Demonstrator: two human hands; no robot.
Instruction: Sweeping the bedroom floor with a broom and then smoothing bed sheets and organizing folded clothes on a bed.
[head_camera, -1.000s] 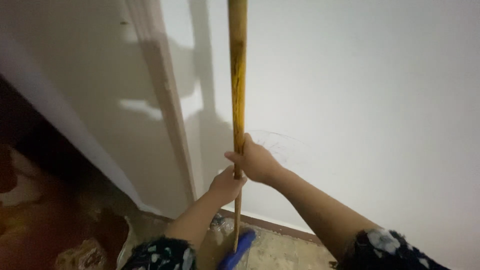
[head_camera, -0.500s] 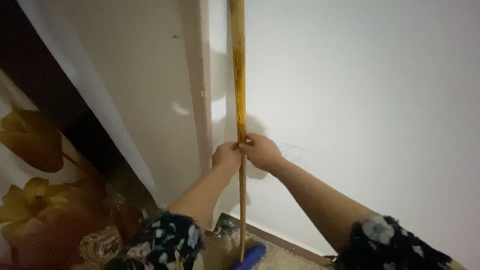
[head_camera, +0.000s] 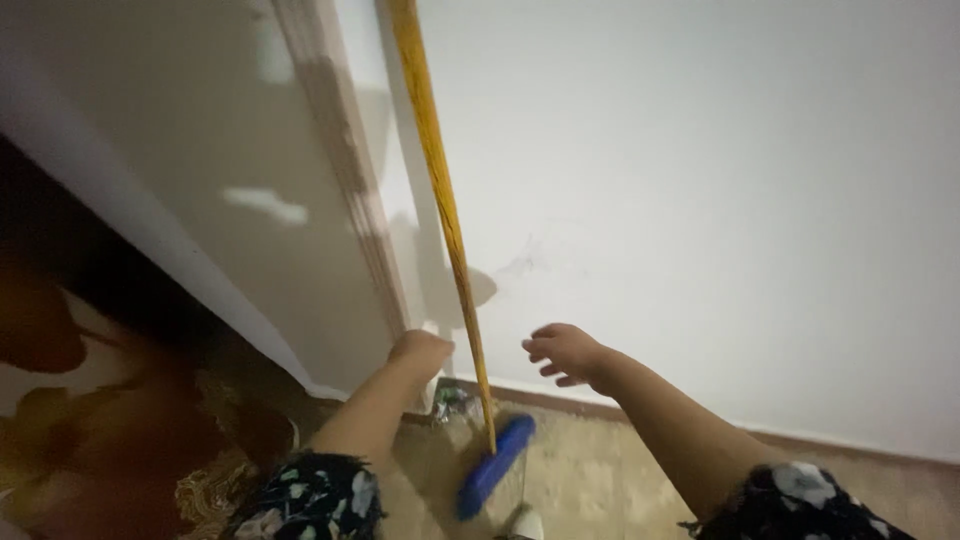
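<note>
Both hands have let go of the broom handle; it leans on the wall alone (blue head on the floor); right hand fingers spread, left hand curled beside it.

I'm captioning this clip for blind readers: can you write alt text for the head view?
A yellow wooden broom handle leans against a white wall, its blue head on the floor. The left hand and the open right hand hover either side, not gripping it.
</note>
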